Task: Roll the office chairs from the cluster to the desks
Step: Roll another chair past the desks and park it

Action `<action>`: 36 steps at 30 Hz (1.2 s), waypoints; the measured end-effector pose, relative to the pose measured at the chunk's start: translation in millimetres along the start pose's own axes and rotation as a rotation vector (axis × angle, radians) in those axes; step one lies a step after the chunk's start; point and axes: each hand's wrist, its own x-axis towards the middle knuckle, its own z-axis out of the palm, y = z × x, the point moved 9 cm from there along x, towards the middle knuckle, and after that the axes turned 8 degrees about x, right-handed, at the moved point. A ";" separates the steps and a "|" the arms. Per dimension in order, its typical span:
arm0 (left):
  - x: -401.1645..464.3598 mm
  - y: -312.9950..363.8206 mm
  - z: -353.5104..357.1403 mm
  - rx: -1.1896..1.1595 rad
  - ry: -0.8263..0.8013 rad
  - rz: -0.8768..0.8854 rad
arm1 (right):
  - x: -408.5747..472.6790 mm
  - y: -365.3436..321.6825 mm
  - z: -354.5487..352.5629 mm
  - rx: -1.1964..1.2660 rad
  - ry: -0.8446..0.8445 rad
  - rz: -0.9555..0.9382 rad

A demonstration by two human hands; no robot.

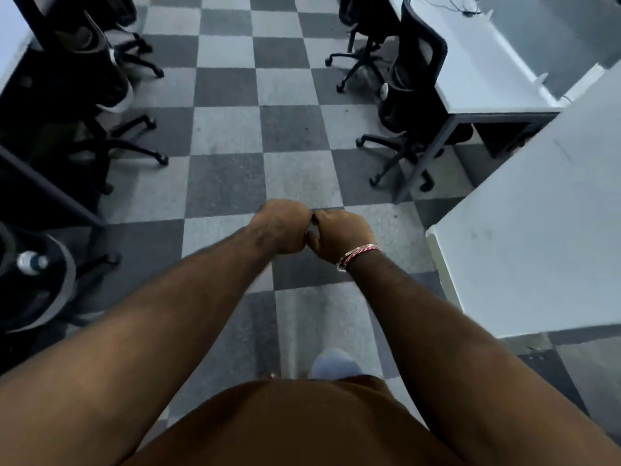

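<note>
Checkered grey carpet tiles (228,136) fill the aisle between the desks. Both arms reach forward over it, and the left hand (284,227) and right hand (339,238) meet knuckle to knuckle, fingers curled into fists — neither holds anything that can be seen. A red-and-metal bracelet (358,255) sits on the right wrist. Black office chairs stand on both sides: one (415,95) tucked at the white desk (487,72) on the right, another (364,35) further back, two (84,105) on the left. A bottle (32,263) lies on a seat at lower left — well apart from the hands.
</note>
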 end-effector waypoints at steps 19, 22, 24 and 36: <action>496.3 -292.9 -80.7 0.012 0.013 -0.047 | 565.0 173.9 -28.0 -0.004 -0.059 -0.119; 567.9 -329.8 -84.2 0.011 -0.004 -0.028 | 639.1 203.3 -21.8 -0.013 -0.077 -0.093; 629.1 -357.6 -83.7 0.005 0.001 -0.005 | 701.2 229.2 -11.5 -0.028 -0.094 -0.073; 982.2 -565.9 -162.1 -0.041 0.016 0.066 | 1088.0 358.9 -49.6 0.010 -0.029 0.104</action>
